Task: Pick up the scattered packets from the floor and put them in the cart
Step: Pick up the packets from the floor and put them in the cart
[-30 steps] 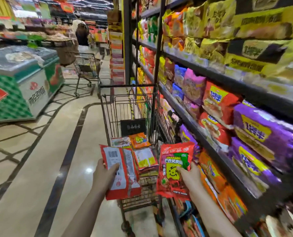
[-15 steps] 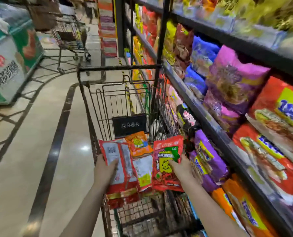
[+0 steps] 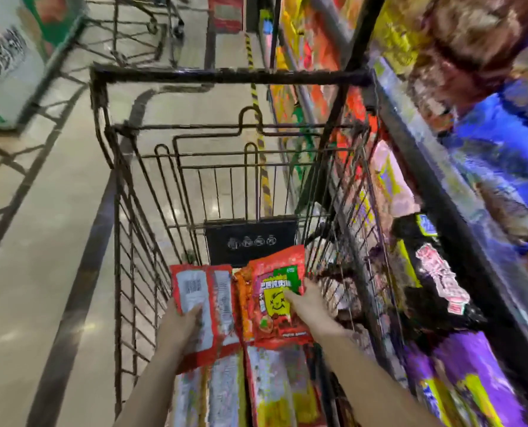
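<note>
My left hand point(image 3: 181, 326) grips a red packet point(image 3: 205, 306) with its white barcode back facing up. In my right hand point(image 3: 310, 306) is a second red packet point(image 3: 276, 298) showing a yellow face on a green and yellow label. Both packets hang inside the black wire cart point(image 3: 225, 77), low over several packets point(image 3: 272, 389) lying in its basket. An orange packet point(image 3: 241, 291) shows between the two I hold. The picture is blurred by motion.
A shelf rack point(image 3: 441, 186) full of purple, blue, red and black packets runs close along the cart's right side. To the left lies tiled floor point(image 3: 41, 226) with dark stripes. A chest freezer point(image 3: 7, 57) and a second cart point(image 3: 142, 23) stand at the far left.
The view has tipped down and closed in on the cart. Both hands have gone forward and lower into the basket, still holding their packets.
</note>
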The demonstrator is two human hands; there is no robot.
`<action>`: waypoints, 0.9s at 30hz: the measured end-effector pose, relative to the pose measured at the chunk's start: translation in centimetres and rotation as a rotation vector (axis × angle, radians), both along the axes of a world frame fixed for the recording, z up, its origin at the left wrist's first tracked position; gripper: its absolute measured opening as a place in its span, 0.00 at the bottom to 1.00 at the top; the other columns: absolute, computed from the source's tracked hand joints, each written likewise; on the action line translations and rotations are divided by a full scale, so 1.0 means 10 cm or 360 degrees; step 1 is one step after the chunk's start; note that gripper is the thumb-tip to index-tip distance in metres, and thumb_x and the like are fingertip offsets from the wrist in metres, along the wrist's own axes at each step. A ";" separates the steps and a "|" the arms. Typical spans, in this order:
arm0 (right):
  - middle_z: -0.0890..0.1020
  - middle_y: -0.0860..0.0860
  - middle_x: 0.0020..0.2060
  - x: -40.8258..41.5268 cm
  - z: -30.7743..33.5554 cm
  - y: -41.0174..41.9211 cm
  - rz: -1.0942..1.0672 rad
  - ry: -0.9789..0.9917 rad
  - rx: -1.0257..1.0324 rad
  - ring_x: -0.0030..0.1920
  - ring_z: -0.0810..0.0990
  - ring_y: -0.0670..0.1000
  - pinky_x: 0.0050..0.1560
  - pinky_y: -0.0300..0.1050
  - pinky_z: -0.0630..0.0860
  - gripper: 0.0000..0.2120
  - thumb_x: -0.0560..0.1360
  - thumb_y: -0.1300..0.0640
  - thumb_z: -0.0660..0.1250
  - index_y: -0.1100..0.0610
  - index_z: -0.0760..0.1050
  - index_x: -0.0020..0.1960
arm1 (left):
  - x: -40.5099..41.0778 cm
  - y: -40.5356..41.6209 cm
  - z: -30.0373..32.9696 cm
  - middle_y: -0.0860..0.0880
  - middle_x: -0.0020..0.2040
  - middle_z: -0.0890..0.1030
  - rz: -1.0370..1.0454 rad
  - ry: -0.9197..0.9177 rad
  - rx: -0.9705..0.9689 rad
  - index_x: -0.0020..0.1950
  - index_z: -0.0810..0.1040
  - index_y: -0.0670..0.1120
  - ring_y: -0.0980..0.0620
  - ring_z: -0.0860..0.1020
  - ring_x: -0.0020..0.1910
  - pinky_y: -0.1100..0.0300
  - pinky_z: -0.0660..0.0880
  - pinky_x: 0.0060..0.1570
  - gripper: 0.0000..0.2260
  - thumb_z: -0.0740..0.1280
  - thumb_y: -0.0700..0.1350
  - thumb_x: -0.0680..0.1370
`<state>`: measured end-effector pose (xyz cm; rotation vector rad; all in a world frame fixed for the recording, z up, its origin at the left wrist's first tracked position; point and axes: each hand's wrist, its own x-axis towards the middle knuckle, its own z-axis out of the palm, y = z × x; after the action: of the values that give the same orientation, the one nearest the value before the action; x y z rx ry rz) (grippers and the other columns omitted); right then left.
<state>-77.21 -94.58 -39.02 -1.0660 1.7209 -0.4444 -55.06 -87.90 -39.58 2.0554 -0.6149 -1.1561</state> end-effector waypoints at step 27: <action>0.72 0.56 0.67 0.02 -0.89 -0.45 0.0398 0.0356 0.0299 0.66 0.72 0.58 0.61 0.45 0.68 0.26 0.80 0.55 0.60 0.55 0.55 0.74 | 0.25 -0.30 -0.91 0.49 0.52 0.80 -0.0228 -0.0374 0.0172 0.58 0.73 0.44 0.48 0.79 0.50 0.51 0.76 0.49 0.28 0.71 0.61 0.67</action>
<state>-77.02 -99.07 -47.92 -1.2075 1.7534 -0.0048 -52.56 -90.91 -48.63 2.2910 -0.8408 -1.0544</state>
